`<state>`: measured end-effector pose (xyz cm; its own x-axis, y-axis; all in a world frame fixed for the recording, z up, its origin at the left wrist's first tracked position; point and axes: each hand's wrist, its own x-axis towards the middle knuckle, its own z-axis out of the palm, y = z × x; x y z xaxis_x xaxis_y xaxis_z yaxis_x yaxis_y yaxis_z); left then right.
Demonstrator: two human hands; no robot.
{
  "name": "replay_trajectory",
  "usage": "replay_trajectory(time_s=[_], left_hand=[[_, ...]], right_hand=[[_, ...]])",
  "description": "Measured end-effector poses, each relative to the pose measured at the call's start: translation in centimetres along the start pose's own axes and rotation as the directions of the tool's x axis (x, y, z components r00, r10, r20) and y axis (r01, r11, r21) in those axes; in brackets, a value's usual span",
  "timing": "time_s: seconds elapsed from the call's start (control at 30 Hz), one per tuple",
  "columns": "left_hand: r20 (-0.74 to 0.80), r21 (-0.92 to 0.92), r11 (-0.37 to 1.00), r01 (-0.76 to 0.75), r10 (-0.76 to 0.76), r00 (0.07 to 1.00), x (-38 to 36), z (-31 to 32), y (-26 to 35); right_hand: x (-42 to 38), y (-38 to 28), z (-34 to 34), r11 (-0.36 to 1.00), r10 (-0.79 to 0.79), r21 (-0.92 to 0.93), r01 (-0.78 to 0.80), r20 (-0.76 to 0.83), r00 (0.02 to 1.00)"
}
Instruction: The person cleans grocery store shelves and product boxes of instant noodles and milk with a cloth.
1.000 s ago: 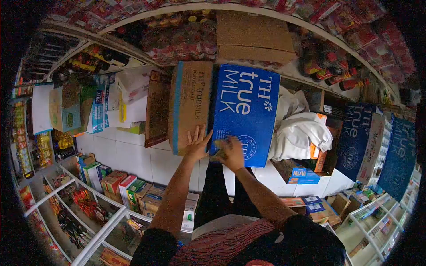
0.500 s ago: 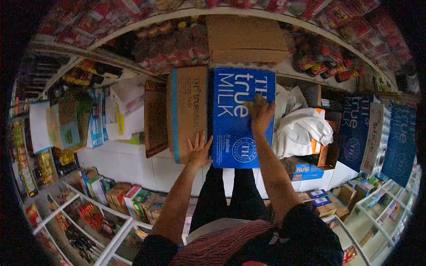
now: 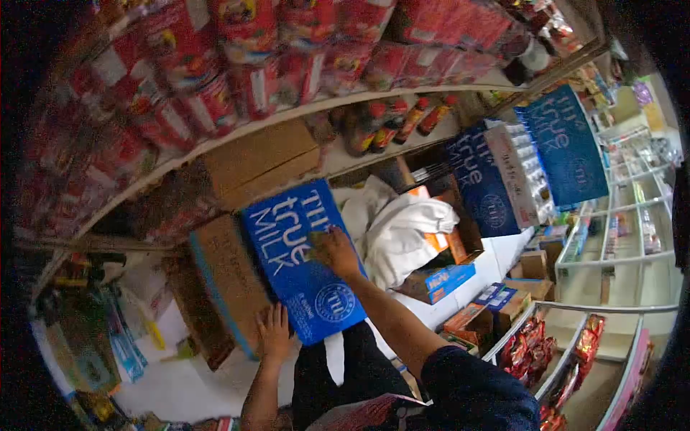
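A blue TH true MILK carton [image 3: 287, 258] stands in front of me, its printed face turned up toward the camera. My right hand [image 3: 334, 253] presses a small greenish-brown cloth or sponge [image 3: 318, 251] against that face. Next to the blue carton on the left is a brown cardboard carton [image 3: 226, 276] with a light-blue edge. My left hand [image 3: 274, 329] rests with spread fingers on the brown carton's lower right edge, close to the blue one, and holds nothing.
White cloth [image 3: 402, 230] lies in an open box to the right, above a blue NuVi box [image 3: 451, 281]. More milk cartons [image 3: 564, 147] stand farther right. Shelves with red packets [image 3: 309, 43] and bottles [image 3: 420, 118] run behind; a rack of red snacks [image 3: 528, 345] is at lower right.
The view has turned toward the right, so the cartons appear tilted and farther left. My right hand still holds the cloth or sponge on the blue carton, and my left hand remains beside it.
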<state>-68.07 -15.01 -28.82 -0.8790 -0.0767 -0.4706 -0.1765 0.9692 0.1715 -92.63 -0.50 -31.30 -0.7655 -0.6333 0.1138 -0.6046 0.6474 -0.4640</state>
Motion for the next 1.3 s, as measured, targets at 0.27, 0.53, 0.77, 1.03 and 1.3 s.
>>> replay_trajectory(time_s=[0.27,0.53,0.77,1.03,1.3], left_hand=[[-0.006,-0.282,0.959,-0.014,0.013,1.000,7.3,-3.3,-3.8],[-0.126,-0.275,0.944,-0.185,0.155,0.980,7.1,-1.6,-5.3],[0.099,-0.266,0.964,-0.026,0.055,0.994,7.8,-2.6,-4.5],[0.075,-0.241,0.970,-0.020,0.040,0.996,8.2,-1.1,-4.8],[-0.089,-0.136,0.986,-0.091,0.080,0.993,7.5,0.6,-5.0]], right_hand=[[10.5,0.4,5.2,0.879,0.343,0.371,-0.300,-0.052,0.938],[9.3,-6.4,5.5,0.949,-0.264,0.200,0.244,0.083,0.961],[12.6,2.6,3.5,0.892,0.330,0.386,-0.238,-0.194,0.924],[12.7,-5.0,11.1,0.996,0.056,0.063,-0.058,0.027,0.998],[2.9,-6.9,7.0,0.955,-0.111,0.278,0.103,0.014,0.994]])
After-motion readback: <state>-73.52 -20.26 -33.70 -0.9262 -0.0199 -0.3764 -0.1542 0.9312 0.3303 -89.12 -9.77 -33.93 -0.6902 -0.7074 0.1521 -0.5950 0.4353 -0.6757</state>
